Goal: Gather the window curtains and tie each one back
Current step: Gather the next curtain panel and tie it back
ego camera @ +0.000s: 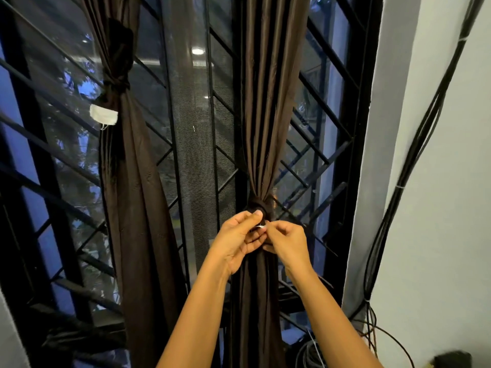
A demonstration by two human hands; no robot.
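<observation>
The left curtain (pixel 138 181) hangs gathered with a band (pixel 117 82) tied round it, so that one looks done. The right curtain (pixel 265 115) is bunched, with a tie (pixel 259 205) already round it. The left hand (pixel 233 244) grips the tie in curled fingers (pixel 252 239), and the right hand (pixel 288 241) pinches its white end (pixel 262 226). Only the fastening seems left.

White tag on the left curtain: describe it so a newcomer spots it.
Two brown curtains hang before the black-barred window. On the left curtain, below its tie-back knot, a white tag juts from the left edge. It hangs free, unlike the smaller white bit pinched between left hand and right hand at the right curtain.
</observation>
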